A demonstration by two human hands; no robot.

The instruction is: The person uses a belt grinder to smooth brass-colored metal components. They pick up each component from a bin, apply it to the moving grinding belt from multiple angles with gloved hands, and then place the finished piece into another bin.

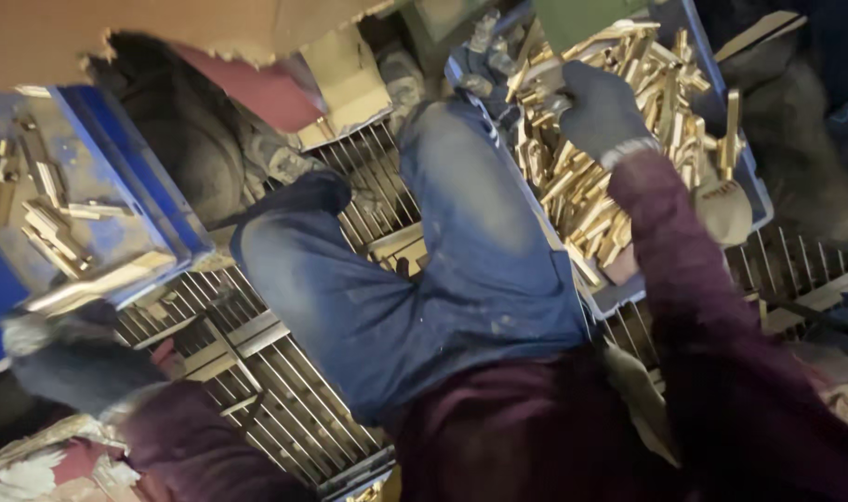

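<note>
I see my gloved right hand [599, 110] with its fingers curled down into the heap of brass parts [619, 139] that fills the grey crate [754, 191] at my right; a careless pull could spill loose pieces through the metal grate floor [284, 390]. The blue crate [140, 177] at my left holds only a few scattered brass pieces [47, 228], and my left hand [66, 358] rests below it, its fingers too blurred to tell.

Dim, motion-blurred, glints on brass
</note>
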